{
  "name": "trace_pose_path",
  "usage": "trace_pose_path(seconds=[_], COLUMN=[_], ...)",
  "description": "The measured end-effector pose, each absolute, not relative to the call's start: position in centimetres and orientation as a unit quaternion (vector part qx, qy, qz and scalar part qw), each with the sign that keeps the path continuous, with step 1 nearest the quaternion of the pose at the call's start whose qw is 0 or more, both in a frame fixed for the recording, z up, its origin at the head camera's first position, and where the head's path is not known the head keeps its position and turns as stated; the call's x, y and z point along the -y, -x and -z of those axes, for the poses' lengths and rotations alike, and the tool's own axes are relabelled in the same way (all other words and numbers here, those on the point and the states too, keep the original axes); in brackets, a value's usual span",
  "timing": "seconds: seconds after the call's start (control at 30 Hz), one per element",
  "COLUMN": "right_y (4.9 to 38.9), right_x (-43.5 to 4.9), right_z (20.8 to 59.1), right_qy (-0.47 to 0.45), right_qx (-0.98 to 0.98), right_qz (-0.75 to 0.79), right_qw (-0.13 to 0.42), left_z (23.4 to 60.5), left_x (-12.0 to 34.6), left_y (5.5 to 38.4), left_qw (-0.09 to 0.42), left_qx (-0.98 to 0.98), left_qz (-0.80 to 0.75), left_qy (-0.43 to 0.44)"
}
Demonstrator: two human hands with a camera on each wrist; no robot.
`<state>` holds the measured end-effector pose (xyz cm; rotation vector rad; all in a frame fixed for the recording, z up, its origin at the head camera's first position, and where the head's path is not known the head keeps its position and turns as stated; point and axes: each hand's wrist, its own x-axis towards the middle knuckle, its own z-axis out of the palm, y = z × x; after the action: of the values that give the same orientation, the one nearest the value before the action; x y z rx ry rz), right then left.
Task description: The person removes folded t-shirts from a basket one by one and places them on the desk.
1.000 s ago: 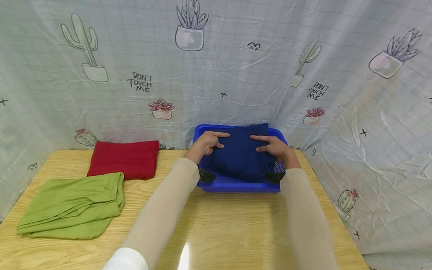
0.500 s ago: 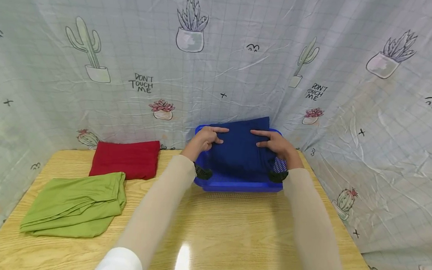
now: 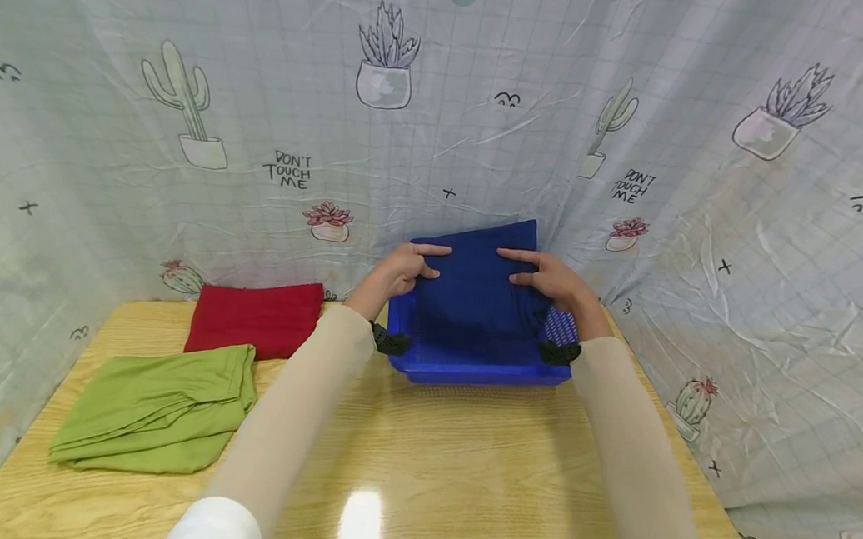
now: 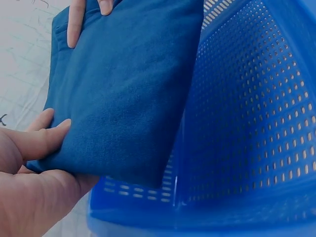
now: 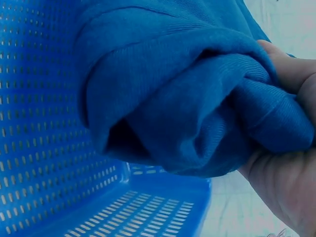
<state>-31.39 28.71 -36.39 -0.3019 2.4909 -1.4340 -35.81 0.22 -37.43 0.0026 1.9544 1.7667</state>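
Observation:
A folded dark blue cloth is held tilted over the blue perforated basket, its far edge above the basket's back rim. My left hand grips its left side, thumb and index finger on the near face, as the left wrist view also shows. On the opposite side, my right hand pinches the cloth, whose loose folds bulge toward the palm in the right wrist view. Through the left wrist view, the basket's slotted wall shows beside the cloth.
A folded red cloth lies left of the basket on the wooden table. Nearer is a folded green cloth, close to the red one. A printed curtain hangs right behind the basket and along both sides.
Both hands have raised the dark blue cloth slightly and shifted it toward the back curtain. More of the basket's inside shows at the front. The red and green cloths stay put.

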Motion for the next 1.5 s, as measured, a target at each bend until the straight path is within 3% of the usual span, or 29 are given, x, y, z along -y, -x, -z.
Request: trace_pose_path(seconds=[0.8, 1.5], right_y=[27.9, 24.4], right_x=[-25.0, -20.4], right_z=[32.9, 32.8], right_qy=[0.156, 0.201], right_qx=[-0.889, -0.870], right_qz=[0.429, 0.448], right_qw=[0.040, 0.039], left_z=[35.2, 35.1], left_x=[4.8, 10.9], left_y=[32.4, 27.9], left_qw=[0.238, 0.242], left_qx=[-0.683, -0.671], left_qz=[-0.687, -0.693], left_qy=[-0.074, -0.108])
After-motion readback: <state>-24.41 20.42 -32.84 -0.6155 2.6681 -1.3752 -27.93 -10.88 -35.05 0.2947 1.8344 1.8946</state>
